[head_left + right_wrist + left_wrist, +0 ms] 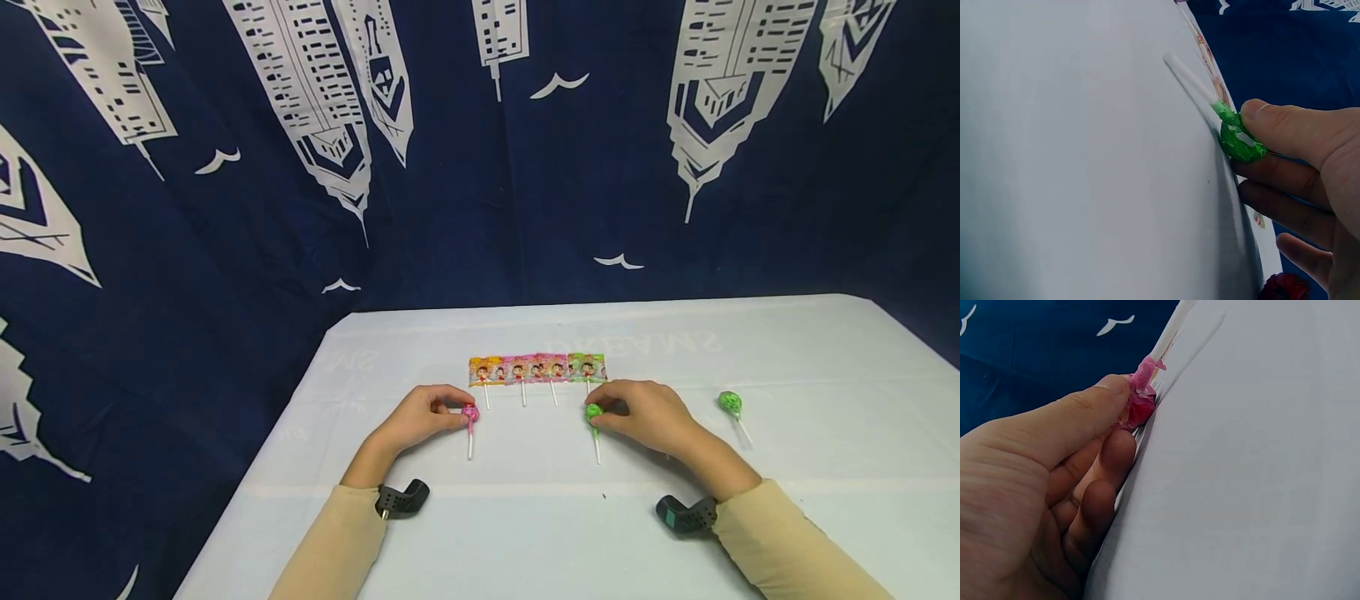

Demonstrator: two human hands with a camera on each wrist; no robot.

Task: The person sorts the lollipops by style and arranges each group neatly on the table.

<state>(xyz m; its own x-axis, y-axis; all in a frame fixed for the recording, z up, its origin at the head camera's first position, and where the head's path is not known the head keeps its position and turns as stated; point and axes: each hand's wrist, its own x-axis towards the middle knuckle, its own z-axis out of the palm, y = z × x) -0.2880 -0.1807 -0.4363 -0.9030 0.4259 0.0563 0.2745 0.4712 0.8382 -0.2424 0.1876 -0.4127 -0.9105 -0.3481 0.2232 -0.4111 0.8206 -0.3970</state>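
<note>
My left hand [429, 419] pinches the head of a pink-wrapped lollipop [1140, 403] between thumb and fingers. Its white stick points toward me, at the table surface. Over on the right, my right hand [647, 414] pinches the head of a green-wrapped lollipop [1239, 140], whose stick also points toward me. Just beyond both hands lies a row of flat-packed lollipops: an orange packet [483, 372], a pink packet [517, 369], another pink packet [553, 367] and a green packet [587, 367]. The right fingers partly cover the green packet's stick.
A second round green lollipop [731, 403] lies to the right of my right hand. In the right wrist view a dark red wrapped ball [1285, 287] shows below the fingers. The white-covered table [517, 533] ends at a dark blue patterned curtain [465, 217].
</note>
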